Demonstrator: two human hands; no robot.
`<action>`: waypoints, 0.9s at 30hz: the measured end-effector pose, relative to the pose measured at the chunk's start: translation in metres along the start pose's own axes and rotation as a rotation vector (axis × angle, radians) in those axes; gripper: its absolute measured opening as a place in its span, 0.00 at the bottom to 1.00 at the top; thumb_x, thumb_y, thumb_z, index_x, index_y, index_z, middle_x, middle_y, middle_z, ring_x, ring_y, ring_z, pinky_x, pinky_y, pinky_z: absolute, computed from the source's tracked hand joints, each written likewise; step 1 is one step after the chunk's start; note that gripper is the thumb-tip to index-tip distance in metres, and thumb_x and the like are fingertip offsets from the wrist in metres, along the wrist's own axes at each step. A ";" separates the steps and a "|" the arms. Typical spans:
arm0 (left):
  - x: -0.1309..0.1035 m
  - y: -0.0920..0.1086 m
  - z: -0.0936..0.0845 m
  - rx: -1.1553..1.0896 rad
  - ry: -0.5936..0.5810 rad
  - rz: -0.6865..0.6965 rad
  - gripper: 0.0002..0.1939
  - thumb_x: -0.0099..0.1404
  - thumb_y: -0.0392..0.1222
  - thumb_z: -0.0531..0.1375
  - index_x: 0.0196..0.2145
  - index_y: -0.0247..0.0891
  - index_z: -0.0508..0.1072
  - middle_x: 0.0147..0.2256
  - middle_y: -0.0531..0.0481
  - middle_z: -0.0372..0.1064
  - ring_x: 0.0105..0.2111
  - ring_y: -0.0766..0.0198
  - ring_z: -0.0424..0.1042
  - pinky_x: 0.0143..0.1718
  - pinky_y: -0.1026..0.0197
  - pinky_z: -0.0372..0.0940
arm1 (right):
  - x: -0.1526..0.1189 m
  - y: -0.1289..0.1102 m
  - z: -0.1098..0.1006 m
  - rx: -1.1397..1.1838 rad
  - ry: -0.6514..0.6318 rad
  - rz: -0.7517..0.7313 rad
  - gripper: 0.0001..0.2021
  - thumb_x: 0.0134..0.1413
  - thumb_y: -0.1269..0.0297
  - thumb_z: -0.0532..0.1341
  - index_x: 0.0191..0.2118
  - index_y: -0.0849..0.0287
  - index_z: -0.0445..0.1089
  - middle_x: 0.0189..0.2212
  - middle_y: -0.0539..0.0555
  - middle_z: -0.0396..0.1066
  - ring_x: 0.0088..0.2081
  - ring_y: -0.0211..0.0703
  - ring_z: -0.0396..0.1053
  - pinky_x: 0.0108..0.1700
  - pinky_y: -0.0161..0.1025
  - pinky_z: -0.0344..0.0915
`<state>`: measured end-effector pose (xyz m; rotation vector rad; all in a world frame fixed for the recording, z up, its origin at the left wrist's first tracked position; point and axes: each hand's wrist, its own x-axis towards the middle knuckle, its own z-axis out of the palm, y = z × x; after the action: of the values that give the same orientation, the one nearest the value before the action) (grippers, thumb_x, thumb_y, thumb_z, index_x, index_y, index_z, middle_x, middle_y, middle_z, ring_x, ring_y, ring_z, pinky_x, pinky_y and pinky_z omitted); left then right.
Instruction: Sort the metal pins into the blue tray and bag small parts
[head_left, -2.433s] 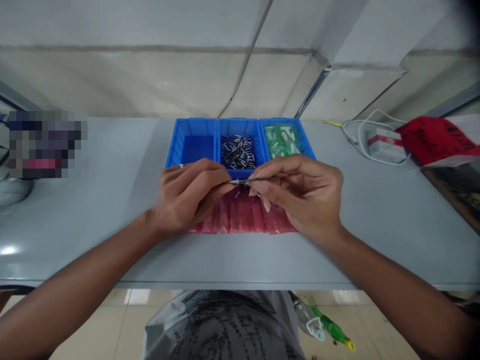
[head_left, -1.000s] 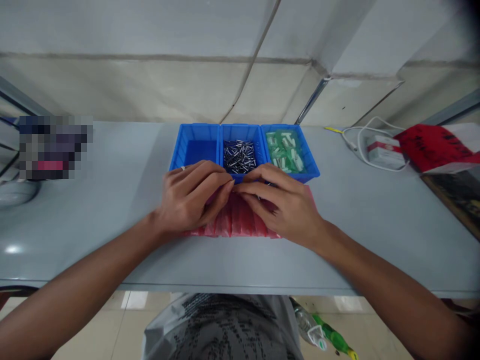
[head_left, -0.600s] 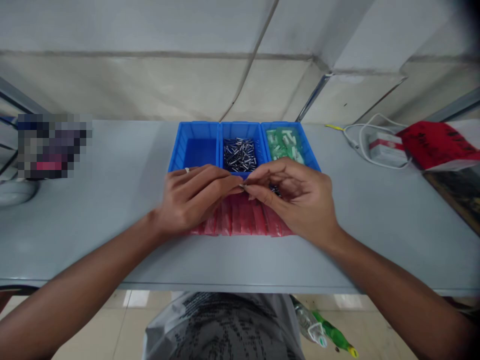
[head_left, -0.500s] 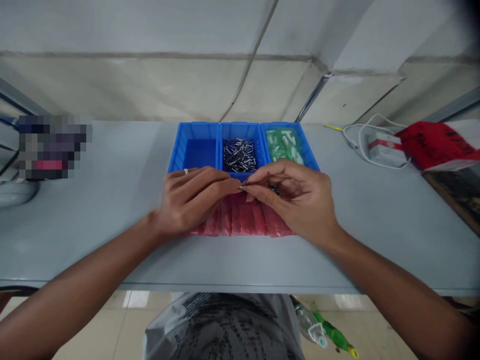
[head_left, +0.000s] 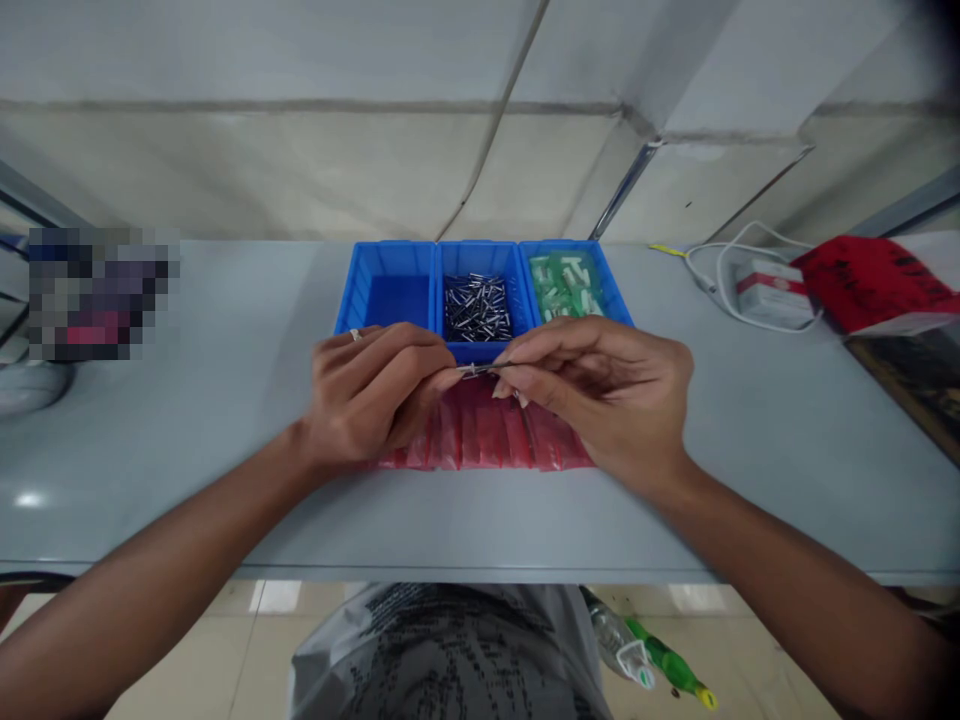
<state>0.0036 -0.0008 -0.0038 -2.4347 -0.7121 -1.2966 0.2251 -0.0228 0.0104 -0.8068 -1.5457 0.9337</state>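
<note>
My left hand (head_left: 384, 392) pinches one end of some thin metal pins (head_left: 477, 369). The other end sits between the thumb and forefinger of my right hand (head_left: 619, 395), whose remaining fingers curl inward; small shiny bits show below the fingertips. Exactly how many pins are held I cannot tell. Under both hands lies a row of red plastic packets (head_left: 480, 435), partly covered. Right behind the fingers stands a blue bin (head_left: 480, 255) with many loose metal pins. Beside it, another blue bin (head_left: 559, 246) holds green packets (head_left: 566, 285) with white pieces inside.
At the left of the row, a third blue bin (head_left: 394, 270) shows its bare bottom. To the right on the grey table (head_left: 750, 440) are a white cable (head_left: 724, 270), a small white box (head_left: 772, 293) and a red package (head_left: 870, 285). Bottles (head_left: 667, 665) lie on the floor.
My hands have drawn slightly apart, the left one moving left and the right one right. More of the metal pins now shows between the fingertips.
</note>
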 end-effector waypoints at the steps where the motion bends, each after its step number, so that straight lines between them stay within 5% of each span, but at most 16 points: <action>1: -0.001 0.000 0.000 -0.022 0.004 -0.007 0.03 0.69 0.37 0.62 0.38 0.35 0.72 0.31 0.51 0.77 0.29 0.67 0.77 0.26 0.63 0.64 | 0.000 0.000 0.000 -0.001 0.013 0.004 0.07 0.55 0.72 0.71 0.38 0.53 0.79 0.34 0.49 0.80 0.30 0.37 0.78 0.34 0.37 0.80; 5: -0.003 0.002 0.001 -0.042 -0.018 -0.064 0.09 0.68 0.38 0.65 0.44 0.37 0.70 0.33 0.51 0.78 0.30 0.66 0.78 0.28 0.63 0.66 | 0.000 0.001 0.001 0.041 0.025 0.014 0.07 0.55 0.73 0.71 0.39 0.54 0.79 0.33 0.49 0.80 0.29 0.35 0.77 0.29 0.34 0.78; 11: 0.000 0.003 0.002 -0.049 -0.002 -0.064 0.01 0.71 0.36 0.60 0.39 0.37 0.70 0.31 0.52 0.76 0.27 0.68 0.74 0.25 0.64 0.63 | -0.001 0.001 0.002 0.050 0.010 0.034 0.06 0.55 0.71 0.71 0.39 0.54 0.79 0.33 0.49 0.80 0.28 0.36 0.77 0.28 0.35 0.78; 15: 0.001 0.002 0.001 -0.056 -0.004 -0.089 0.07 0.73 0.39 0.58 0.36 0.37 0.70 0.30 0.52 0.76 0.26 0.70 0.73 0.26 0.65 0.63 | -0.002 0.000 0.002 0.057 0.011 0.033 0.07 0.55 0.72 0.71 0.39 0.54 0.79 0.33 0.49 0.80 0.28 0.37 0.77 0.29 0.36 0.79; 21: -0.002 0.002 0.003 -0.047 -0.032 -0.119 0.06 0.70 0.39 0.63 0.43 0.40 0.70 0.32 0.52 0.77 0.28 0.69 0.75 0.27 0.63 0.66 | 0.001 0.000 0.003 0.079 0.049 0.036 0.07 0.56 0.75 0.70 0.38 0.56 0.79 0.33 0.49 0.80 0.27 0.36 0.77 0.28 0.35 0.78; 27: 0.000 0.000 0.003 -0.047 -0.015 -0.048 0.02 0.70 0.36 0.62 0.38 0.37 0.71 0.30 0.52 0.76 0.27 0.69 0.74 0.26 0.64 0.64 | -0.001 0.001 0.003 0.100 0.027 0.045 0.07 0.56 0.73 0.70 0.39 0.56 0.79 0.33 0.49 0.80 0.29 0.37 0.78 0.28 0.35 0.78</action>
<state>0.0051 0.0007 -0.0056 -2.4812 -0.7561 -1.3295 0.2223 -0.0233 0.0088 -0.7825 -1.4514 1.0203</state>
